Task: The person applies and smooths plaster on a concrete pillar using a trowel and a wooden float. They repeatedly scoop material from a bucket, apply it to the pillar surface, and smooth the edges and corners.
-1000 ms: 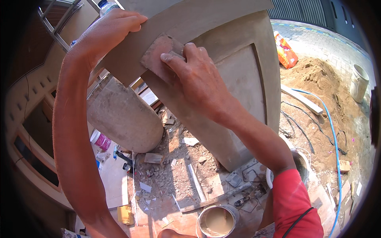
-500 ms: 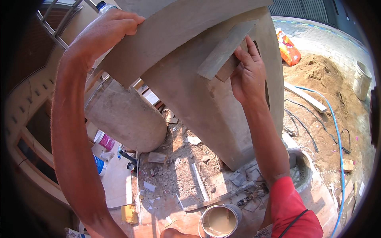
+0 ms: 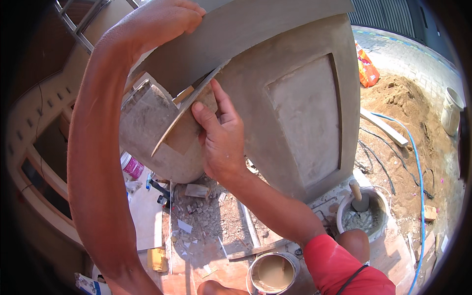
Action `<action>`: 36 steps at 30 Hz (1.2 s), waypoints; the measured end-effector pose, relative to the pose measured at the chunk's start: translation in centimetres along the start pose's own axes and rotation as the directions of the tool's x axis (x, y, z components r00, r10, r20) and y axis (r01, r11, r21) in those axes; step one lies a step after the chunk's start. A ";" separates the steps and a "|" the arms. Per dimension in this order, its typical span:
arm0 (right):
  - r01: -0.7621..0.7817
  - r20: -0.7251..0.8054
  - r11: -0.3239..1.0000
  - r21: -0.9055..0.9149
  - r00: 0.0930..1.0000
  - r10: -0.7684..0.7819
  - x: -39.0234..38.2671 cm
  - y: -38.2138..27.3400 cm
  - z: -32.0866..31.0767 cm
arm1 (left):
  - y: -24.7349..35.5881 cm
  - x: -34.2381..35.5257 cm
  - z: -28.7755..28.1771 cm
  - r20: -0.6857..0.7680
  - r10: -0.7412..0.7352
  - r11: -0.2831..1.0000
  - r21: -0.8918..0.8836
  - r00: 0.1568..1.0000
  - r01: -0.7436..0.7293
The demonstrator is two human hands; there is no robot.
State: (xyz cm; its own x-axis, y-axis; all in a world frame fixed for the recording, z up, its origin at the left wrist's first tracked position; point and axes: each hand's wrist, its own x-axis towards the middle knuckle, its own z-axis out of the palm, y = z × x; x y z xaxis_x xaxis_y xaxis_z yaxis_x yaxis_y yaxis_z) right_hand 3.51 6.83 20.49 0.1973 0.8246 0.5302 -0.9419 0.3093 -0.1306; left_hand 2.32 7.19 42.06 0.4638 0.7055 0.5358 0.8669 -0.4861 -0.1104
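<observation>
My right hand (image 3: 223, 142) grips a thin, flat plastering float (image 3: 184, 129) from behind, thumb and forefinger spread along its back. The float is tilted, and its upper end lies close to the lower edge of a curved grey cement ledge (image 3: 255, 32); whether it touches is unclear. At the top, my left hand (image 3: 169, 20) is bent over the ledge's upper edge, its fingers curled and partly hidden. Below the ledge stands a wide, tapering cement-plastered pillar (image 3: 260, 105) with a recessed panel (image 3: 309, 113).
A bucket of wet mortar (image 3: 364, 216) with a trowel standing in it sits beside the pillar's foot. Nearer is a bucket of murky water (image 3: 273, 273). Rubble (image 3: 211, 211) covers the ground. At right lie a sand heap (image 3: 398, 105), a blue hose (image 3: 420, 196) and a plank (image 3: 383, 127).
My right hand has brought the float left and down, from the pillar's panel to the ledge's underside, turning it edge-on. My left hand stays on the ledge; the view has shifted slightly.
</observation>
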 end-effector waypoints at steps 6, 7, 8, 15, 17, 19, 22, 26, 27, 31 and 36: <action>0.104 0.044 0.920 -0.379 0.995 -0.095 -1.8 -5.6 -4.6 | 3.3 -0.6 -1.4 0.164 -0.079 0.991 0.116 0.983 0.060; 0.238 0.129 0.830 -0.505 0.971 -0.200 -1.1 -7.9 -5.5 | 3.6 -0.5 -1.6 0.177 -0.103 0.991 0.100 0.979 0.086; 0.305 0.129 0.599 -0.740 0.939 -0.319 0.4 -9.8 -6.1 | 3.2 -0.7 -1.7 0.173 -0.081 0.994 0.093 0.982 0.065; 0.585 0.685 -0.410 -0.700 0.713 -0.152 3.6 -13.6 -4.4 | 0.9 1.0 -1.0 0.222 0.264 0.849 0.408 0.939 -0.336; 0.611 0.705 -0.421 -0.670 0.702 -0.105 3.2 -12.0 -3.2 | 0.6 0.7 -1.7 0.214 0.334 0.879 0.282 0.918 -0.385; 0.640 0.727 -0.433 -0.635 0.685 -0.054 2.9 -10.2 -2.4 | 1.0 0.2 -2.2 0.186 0.111 0.972 0.187 0.976 -0.146; 0.661 0.740 -0.458 -0.595 0.672 0.009 3.1 -8.1 -1.7 | 2.3 -0.5 -2.0 0.108 0.007 0.988 0.153 0.994 -0.024; 0.613 0.727 -0.533 -0.583 0.686 -0.006 4.6 -9.7 -2.7 | 4.1 -1.5 -2.0 0.127 -0.079 0.993 0.101 0.989 0.066; 0.606 0.729 -0.548 -0.577 0.685 -0.010 5.2 -10.9 -3.3 | 4.2 -1.7 -2.1 0.146 -0.082 0.995 0.073 0.986 0.072; 0.512 0.712 -0.622 -0.593 0.694 -0.107 8.2 -16.5 -6.8 | 3.5 -2.6 -2.4 0.151 -0.027 0.998 0.068 0.988 0.017; 0.439 0.649 -0.602 -0.667 0.740 -0.179 13.2 -25.5 -9.6 | 0.6 -0.7 -1.1 0.125 0.024 1.000 -0.016 0.992 -0.022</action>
State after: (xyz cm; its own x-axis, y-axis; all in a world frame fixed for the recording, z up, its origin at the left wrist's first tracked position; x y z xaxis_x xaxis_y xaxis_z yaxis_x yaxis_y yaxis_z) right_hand 32.70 14.34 22.78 0.1378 0.2475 0.9591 0.8351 0.4915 -0.2468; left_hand 2.33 5.81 42.57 0.5041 0.7525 0.4239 0.8531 -0.5103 -0.1086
